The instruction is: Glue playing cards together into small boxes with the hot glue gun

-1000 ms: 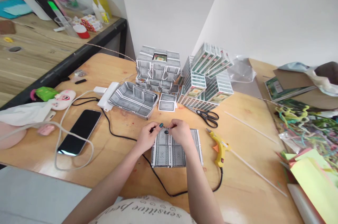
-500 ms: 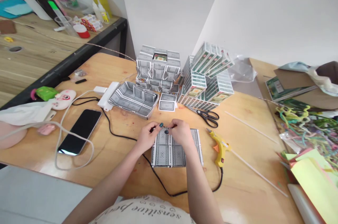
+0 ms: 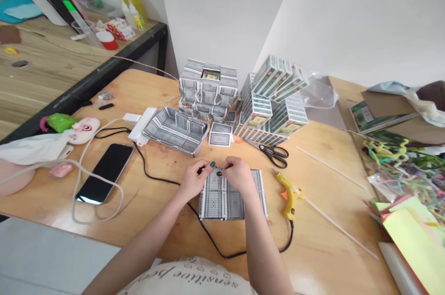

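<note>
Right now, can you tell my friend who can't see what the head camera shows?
A left hand and a right hand work close together at the far edge of a flat playing-card panel on a wooden table. To the right lie a yellow glue gun and scissors; beyond are a card tray and stacked card boxes.

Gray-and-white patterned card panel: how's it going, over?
Left hand, right hand at panel, far edge. Panel flat on wooden table. Black cable loops around near side; yellow glue gun to right.

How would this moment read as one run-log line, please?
left hand: at card panel, far edge | right hand: same | glue gun: beside panel
</note>
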A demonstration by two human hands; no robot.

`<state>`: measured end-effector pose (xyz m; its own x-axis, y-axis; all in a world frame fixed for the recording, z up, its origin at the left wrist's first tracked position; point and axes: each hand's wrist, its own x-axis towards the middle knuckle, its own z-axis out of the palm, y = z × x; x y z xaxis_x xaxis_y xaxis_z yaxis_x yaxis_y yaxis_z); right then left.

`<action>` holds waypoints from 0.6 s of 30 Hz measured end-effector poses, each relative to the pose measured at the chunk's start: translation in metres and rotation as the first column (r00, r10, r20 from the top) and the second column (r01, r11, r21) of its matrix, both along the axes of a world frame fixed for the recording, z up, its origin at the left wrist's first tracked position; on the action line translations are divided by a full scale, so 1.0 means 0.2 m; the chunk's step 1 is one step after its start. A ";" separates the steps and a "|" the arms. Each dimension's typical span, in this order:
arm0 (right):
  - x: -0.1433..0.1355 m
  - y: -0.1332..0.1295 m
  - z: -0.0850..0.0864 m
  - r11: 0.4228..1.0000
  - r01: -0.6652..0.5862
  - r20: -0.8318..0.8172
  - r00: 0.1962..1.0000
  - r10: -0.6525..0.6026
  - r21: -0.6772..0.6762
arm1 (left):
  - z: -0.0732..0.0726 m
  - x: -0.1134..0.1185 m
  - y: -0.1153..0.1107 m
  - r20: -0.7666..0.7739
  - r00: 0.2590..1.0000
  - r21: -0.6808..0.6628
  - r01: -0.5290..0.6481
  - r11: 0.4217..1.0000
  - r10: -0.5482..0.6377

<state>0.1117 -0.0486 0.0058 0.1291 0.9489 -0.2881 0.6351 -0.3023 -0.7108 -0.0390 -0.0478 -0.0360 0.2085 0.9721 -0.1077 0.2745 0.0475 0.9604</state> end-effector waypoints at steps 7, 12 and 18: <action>0.00 0.00 0.00 1.000 0.001 -0.005 1.000 -0.001 0.001 | -0.01 0.00 0.00 -0.010 1.000 0.001 0.004 1.000 -0.004; 0.00 0.00 0.00 1.000 0.008 -0.010 1.000 -0.008 -0.001 | -0.02 0.00 0.00 -0.011 1.000 -0.003 0.010 1.000 -0.010; 0.00 0.00 -0.01 1.000 0.011 -0.004 1.000 -0.011 0.006 | -0.01 0.00 0.00 0.010 1.000 0.022 -0.011 1.000 0.011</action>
<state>0.1116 -0.0483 0.0044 0.1381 0.9493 -0.2825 0.6292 -0.3044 -0.7152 -0.0386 -0.0475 -0.0380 0.1990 0.9764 -0.0839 0.2649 0.0288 0.9638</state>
